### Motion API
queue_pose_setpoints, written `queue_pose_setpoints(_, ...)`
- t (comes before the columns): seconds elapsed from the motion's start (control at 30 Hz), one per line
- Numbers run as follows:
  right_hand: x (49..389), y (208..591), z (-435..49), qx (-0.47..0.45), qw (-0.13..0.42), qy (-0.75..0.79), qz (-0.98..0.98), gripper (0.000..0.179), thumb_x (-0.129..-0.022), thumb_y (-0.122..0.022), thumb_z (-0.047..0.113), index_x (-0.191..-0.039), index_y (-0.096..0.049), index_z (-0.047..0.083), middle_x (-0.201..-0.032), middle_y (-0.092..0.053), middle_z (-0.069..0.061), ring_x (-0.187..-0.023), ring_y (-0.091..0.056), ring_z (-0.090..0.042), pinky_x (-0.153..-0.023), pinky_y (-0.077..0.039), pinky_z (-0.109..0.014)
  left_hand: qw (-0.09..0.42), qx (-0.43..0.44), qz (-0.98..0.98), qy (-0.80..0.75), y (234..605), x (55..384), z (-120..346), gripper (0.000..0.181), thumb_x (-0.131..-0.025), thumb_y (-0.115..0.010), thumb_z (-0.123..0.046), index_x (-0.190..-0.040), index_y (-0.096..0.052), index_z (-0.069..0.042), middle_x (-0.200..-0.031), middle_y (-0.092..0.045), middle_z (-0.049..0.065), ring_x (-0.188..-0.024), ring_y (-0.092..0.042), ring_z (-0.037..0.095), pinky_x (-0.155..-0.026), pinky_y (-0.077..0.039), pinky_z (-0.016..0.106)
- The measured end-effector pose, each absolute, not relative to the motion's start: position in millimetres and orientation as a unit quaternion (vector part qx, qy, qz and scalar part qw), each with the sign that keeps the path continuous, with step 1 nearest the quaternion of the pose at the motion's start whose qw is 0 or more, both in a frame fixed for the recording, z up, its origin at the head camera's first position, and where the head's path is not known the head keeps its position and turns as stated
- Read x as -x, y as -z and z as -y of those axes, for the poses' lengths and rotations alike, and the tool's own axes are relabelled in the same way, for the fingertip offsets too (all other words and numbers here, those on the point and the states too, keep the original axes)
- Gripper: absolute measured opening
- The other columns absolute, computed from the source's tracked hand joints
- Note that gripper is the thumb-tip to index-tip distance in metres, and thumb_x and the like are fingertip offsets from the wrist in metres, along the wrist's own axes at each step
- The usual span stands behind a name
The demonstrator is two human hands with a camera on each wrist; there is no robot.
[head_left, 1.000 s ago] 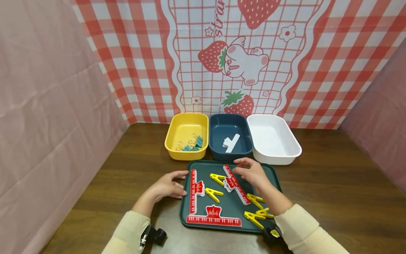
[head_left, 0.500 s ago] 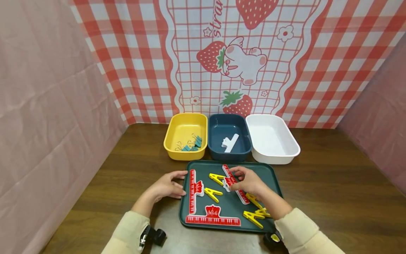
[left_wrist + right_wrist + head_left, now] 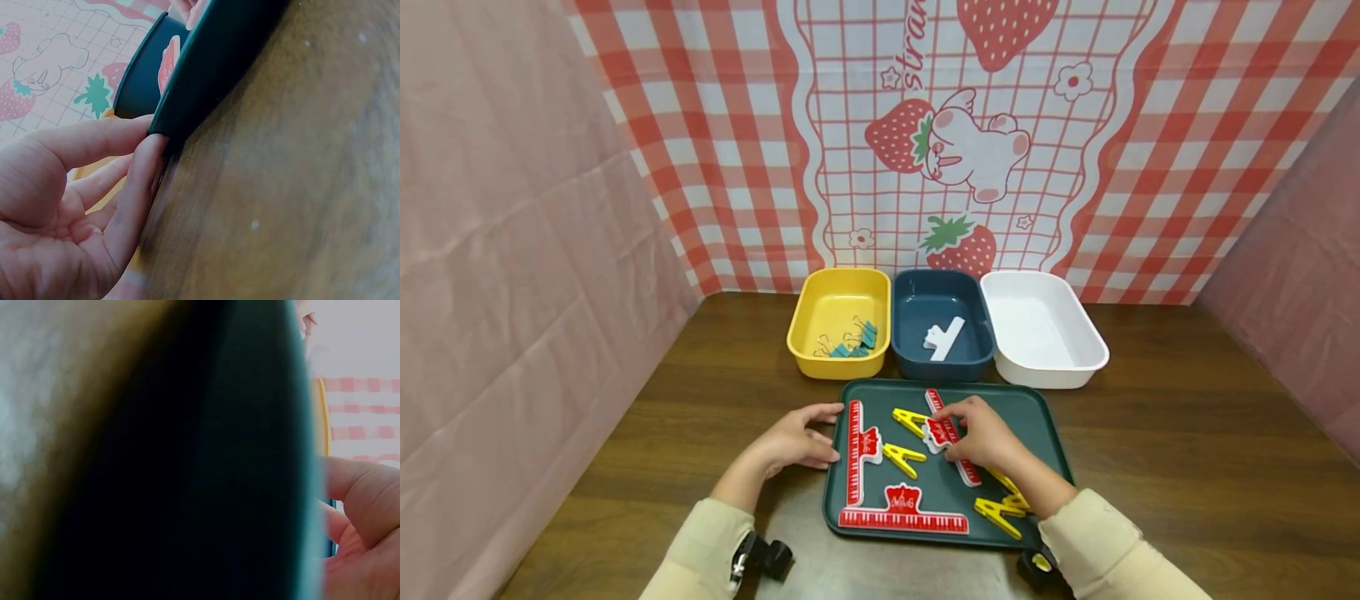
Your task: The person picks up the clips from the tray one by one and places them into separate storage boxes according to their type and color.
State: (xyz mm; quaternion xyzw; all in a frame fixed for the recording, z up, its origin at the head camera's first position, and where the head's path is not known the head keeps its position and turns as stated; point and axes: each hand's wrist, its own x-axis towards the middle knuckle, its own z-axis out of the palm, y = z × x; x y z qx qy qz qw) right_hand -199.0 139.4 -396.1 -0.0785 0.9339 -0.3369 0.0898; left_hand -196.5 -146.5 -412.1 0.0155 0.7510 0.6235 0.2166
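Observation:
My right hand [image 3: 983, 435] is over the tray. Its forefinger and thumb close on the crown-shaped head of a slanted red piano-key music clip [image 3: 935, 434], and the hand covers part of the clip's bar. My left hand [image 3: 796, 437] rests its fingertips against the left rim of the dark green tray [image 3: 917, 388]; the left wrist view shows the fingers [image 3: 94, 140] right at that rim. An upright red music clip [image 3: 855, 454] lies just inside it, and a third music clip [image 3: 904, 522] lies along the front.
Several yellow clothespins [image 3: 903, 459] lie among the music clips. Behind the tray stand a yellow bin [image 3: 802, 357] with teal binder clips [image 3: 867, 335], a navy bin [image 3: 943, 372] with a white clip [image 3: 945, 338], and a white bin [image 3: 1055, 379].
My right hand has come down and left onto the slanted music clip and its fingers have closed at the head. The clip has turned slightly. The left hand stays put.

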Motion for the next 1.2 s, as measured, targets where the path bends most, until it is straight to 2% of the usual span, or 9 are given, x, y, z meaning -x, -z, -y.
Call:
queue_pose_setpoints(0.17, 200, 397, -138, 0.079, 0.065, 0.320, -0.942, 0.034, -0.066, -0.080, 0.002, -0.096, -0.067, 0.013, -0.097, -0.050, -0.010, -0.078, -0.047, -0.023, -0.065, -0.047, -0.034, 0.216, -0.013, -0.752, -0.623, 413, 197, 146, 0.067, -0.076, -0.066, 0.015, -0.136, -0.044, -0.003, -0.127, -0.047, 0.019, -0.079, -0.062, 0.021, -0.067, -0.057, 0.038)
queue_pose_setpoints(0.33, 200, 396, -138, 0.074, 0.057, 0.324, -0.942, 0.032, -0.066, -0.080, 0.004, -0.092, -0.063, 0.011, -0.098, -0.053, -0.010, -0.080, -0.050, -0.024, -0.070, -0.049, -0.038, 0.215, -0.012, -0.754, -0.620, 413, 197, 146, 0.067, -0.076, -0.067, 0.014, -0.136, -0.044, -0.004, -0.127, -0.048, 0.018, -0.080, -0.062, 0.021, -0.067, -0.057, 0.038)
queue_pose_setpoints(0.57, 200, 394, -140, 0.047, 0.066, 0.359, -0.930, 0.030, -0.068, -0.078, 0.003, -0.093, -0.063, 0.009, -0.098, -0.057, -0.010, -0.081, -0.051, -0.024, -0.070, -0.049, -0.036, 0.214, -0.012, -0.754, -0.620, 414, 198, 146, 0.067, -0.076, -0.067, 0.014, -0.136, -0.045, -0.004, -0.126, -0.048, 0.018, -0.080, -0.063, 0.021, -0.067, -0.057, 0.038)
queue_pose_setpoints(0.73, 201, 390, -141, 0.029, 0.103, 0.374, -0.921, 0.032, -0.071, -0.075, 0.001, -0.099, -0.063, 0.009, -0.103, -0.054, -0.012, -0.082, -0.049, -0.025, -0.062, -0.048, -0.032, 0.214, -0.011, -0.755, -0.619, 412, 197, 146, 0.067, -0.076, -0.067, 0.014, -0.136, -0.045, -0.004, -0.126, -0.048, 0.018, -0.080, -0.063, 0.021, -0.067, -0.057, 0.038)
queue_pose_setpoints(0.9, 203, 383, -142, 0.021, 0.157, 0.397, -0.904, 0.040, -0.074, -0.071, -0.002, -0.112, -0.062, 0.006, -0.104, -0.052, -0.012, -0.066, -0.050, -0.022, -0.051, -0.050, -0.029, 0.212, -0.008, -0.754, -0.621, 412, 197, 147, 0.067, -0.076, -0.067, 0.015, -0.136, -0.045, -0.004, -0.127, -0.048, 0.018, -0.079, -0.062, 0.021, -0.067, -0.057, 0.038)
queue_pose_setpoints(1.0, 204, 380, -142, 0.010, 0.184, 0.423, -0.887, 0.041, -0.075, -0.070, -0.004, -0.114, -0.060, 0.004, -0.100, -0.050, -0.012, -0.061, -0.051, -0.021, -0.049, -0.052, -0.029, 0.212, -0.008, -0.754, -0.622, 412, 198, 147, 0.067, -0.076, -0.066, 0.015, -0.136, -0.045, -0.004, -0.127, -0.047, 0.017, -0.079, -0.062, 0.020, -0.067, -0.057, 0.038)
queue_pose_setpoints(1.07, 204, 379, -143, 0.003, 0.195, 0.442, -0.876, 0.042, -0.076, -0.069, -0.005, -0.115, -0.058, 0.002, -0.098, -0.049, -0.013, -0.064, -0.053, -0.021, -0.050, -0.053, -0.030, 0.211, -0.008, -0.754, -0.622, 412, 197, 147, 0.067, -0.076, -0.067, 0.015, -0.136, -0.045, -0.004, -0.126, -0.048, 0.017, -0.078, -0.062, 0.020, -0.067, -0.057, 0.038)
queue_pose_setpoints(1.2, 203, 379, -145, -0.013, 0.194, 0.474, -0.859, 0.044, -0.075, -0.069, -0.006, -0.117, -0.056, 0.000, -0.097, -0.050, -0.014, -0.064, -0.056, -0.022, -0.052, -0.055, -0.032, 0.212, -0.010, -0.756, -0.619, 412, 196, 146, 0.066, -0.076, -0.067, 0.014, -0.135, -0.045, -0.004, -0.126, -0.047, 0.018, -0.078, -0.063, 0.021, -0.067, -0.057, 0.038)
